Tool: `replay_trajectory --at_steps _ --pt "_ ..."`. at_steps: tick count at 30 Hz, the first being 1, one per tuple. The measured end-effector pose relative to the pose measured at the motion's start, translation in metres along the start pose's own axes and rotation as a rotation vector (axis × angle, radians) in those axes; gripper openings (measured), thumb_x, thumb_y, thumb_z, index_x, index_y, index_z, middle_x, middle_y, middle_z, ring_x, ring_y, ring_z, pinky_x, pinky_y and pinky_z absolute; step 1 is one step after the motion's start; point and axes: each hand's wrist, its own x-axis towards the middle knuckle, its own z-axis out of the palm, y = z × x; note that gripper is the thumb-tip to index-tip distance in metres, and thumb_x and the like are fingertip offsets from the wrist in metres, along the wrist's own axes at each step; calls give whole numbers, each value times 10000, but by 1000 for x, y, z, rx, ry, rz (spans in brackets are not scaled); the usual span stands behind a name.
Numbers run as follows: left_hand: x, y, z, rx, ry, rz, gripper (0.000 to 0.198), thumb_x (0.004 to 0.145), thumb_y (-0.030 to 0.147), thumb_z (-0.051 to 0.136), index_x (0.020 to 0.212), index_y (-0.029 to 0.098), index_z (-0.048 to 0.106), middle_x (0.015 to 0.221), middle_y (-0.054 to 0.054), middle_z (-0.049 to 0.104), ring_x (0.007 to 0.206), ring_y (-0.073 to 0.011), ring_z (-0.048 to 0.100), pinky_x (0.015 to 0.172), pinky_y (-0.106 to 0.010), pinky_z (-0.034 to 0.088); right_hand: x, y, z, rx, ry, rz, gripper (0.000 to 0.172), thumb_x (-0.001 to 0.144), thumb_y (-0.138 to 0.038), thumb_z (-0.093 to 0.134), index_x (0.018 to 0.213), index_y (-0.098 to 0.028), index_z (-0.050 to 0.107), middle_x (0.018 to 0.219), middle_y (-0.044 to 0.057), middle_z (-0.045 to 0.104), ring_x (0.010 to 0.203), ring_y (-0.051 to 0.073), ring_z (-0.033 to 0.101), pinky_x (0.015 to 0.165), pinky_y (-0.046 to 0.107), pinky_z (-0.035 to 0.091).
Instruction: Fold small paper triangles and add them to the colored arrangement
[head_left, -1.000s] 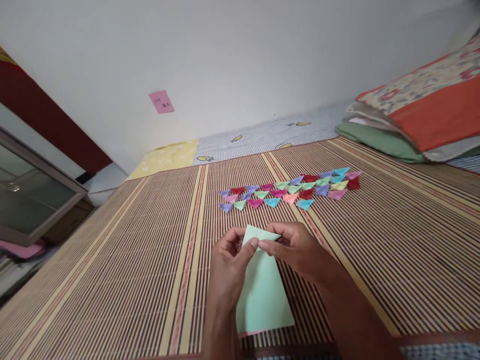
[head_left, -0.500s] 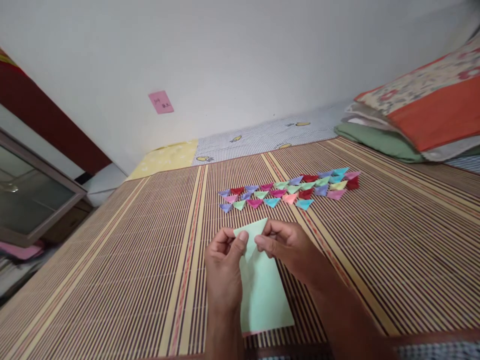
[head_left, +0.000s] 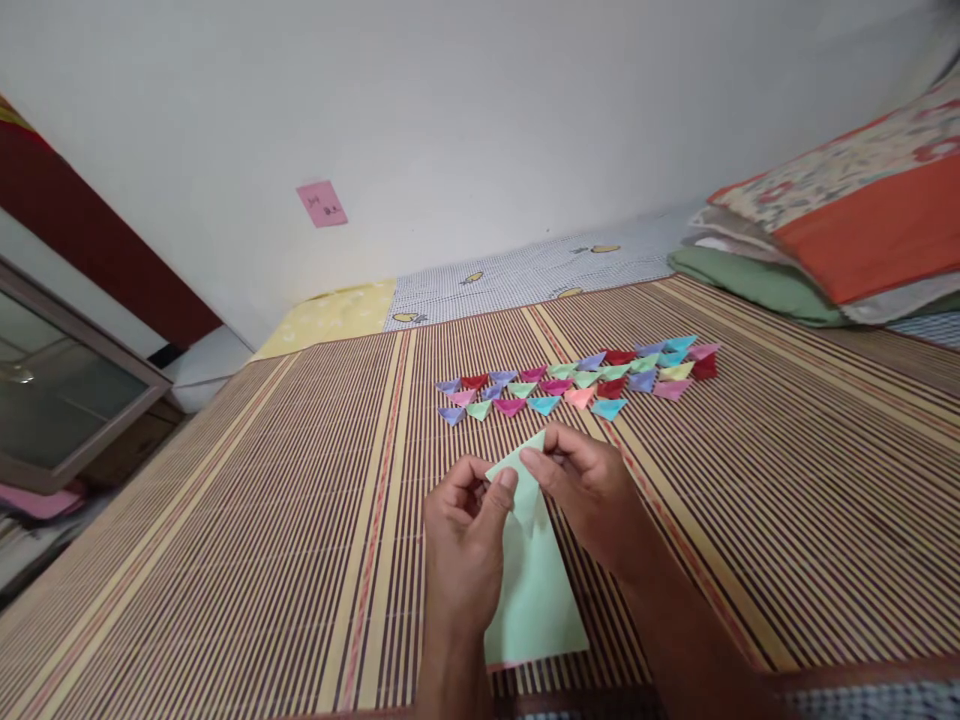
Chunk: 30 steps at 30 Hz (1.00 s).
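Observation:
A small folded piece of light-green paper [head_left: 526, 492] is pinched between my two hands, its upper edge slanting up to the right. My left hand [head_left: 461, 545] grips its left corner, thumb on top and fingers curled behind. At the upper right corner, my right hand [head_left: 592, 490] closes thumb and fingers on the same paper. Directly beneath lies a light-green rectangular sheet [head_left: 536, 605] with a thin pinkish near edge, partly covered by my left hand. Beyond my hands, several small folded paper triangles [head_left: 510, 406] in many colours lie in rows.
A striped bamboo mat [head_left: 300, 530] covers the bed surface. Folded bedding with a floral and orange pillow [head_left: 870, 235] is stacked at the right. A pink note [head_left: 322, 204] is stuck on the white wall [head_left: 480, 120]. A glass-panelled cabinet door [head_left: 67, 380] stands at the left.
Both hands have shifted slightly right with the folded paper, which now tilts more steeply. My right thumb has moved up toward its upper corner. The sheet underneath and the triangles stay put.

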Motion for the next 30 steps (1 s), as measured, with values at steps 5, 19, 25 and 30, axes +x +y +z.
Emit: replay_trajectory --at_steps 5,19,25,30 --pt "-2 1 3 -35 -41 -35 341 830 406 761 650 181 580 581 41 482 549 -96 399 506 -201 333 0 0 -2 -45 72 0 411 990 -402 523 628 -214 469 543 -50 412 516 118 388 496 257 308" --pt "7 -13 0 -367 233 -80 342 713 382 868 654 169 608 547 59 491 533 -76 431 546 -186 378 -1 5 4 -14 -285 89 310 922 -366 632 676 -196 550 609 -36 524 559 113 456 533 251 342" --pt "9 -11 4 -486 201 -148 371 655 364 898 638 166 585 543 56 526 507 -73 464 548 -193 421 -2 7 8 26 -316 95 325 884 -349 652 639 -204 496 588 -52 452 550 106 398 512 250 298" --pt "10 -16 0 -418 254 -95 360 684 377 892 665 150 614 546 53 533 511 -61 460 514 -164 385 -4 1 12 -175 -212 -25 331 864 -210 646 609 -205 434 577 -61 413 553 102 383 522 254 277"
